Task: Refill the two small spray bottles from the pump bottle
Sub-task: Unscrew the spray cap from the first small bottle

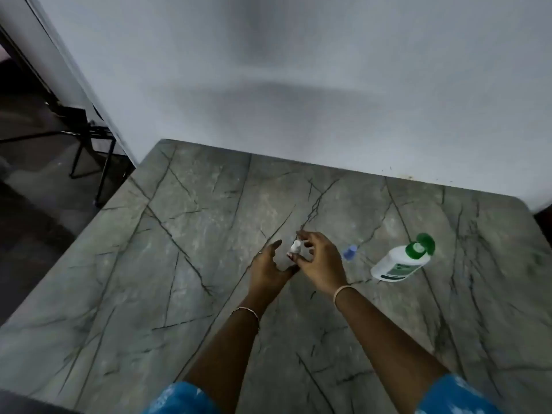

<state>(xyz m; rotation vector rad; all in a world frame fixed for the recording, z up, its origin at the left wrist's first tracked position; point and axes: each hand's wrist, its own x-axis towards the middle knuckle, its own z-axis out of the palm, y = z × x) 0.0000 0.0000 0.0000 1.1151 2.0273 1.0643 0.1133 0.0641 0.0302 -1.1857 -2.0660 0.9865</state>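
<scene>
That tiny spray bottle (294, 248) looks light and slick (tippy): your left hand (267, 265) pinches its base, your right hand (321, 261) curls fingers by its top, grip unclear.

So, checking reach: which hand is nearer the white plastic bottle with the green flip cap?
Right. The right hand is left of the white green-capped bottle; the left hand lies farther left.

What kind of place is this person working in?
Probably an indoor room, maybe a home: a grey marble-patterned table stands against a bare white wall, with black stand legs on the floor at its left.
</scene>
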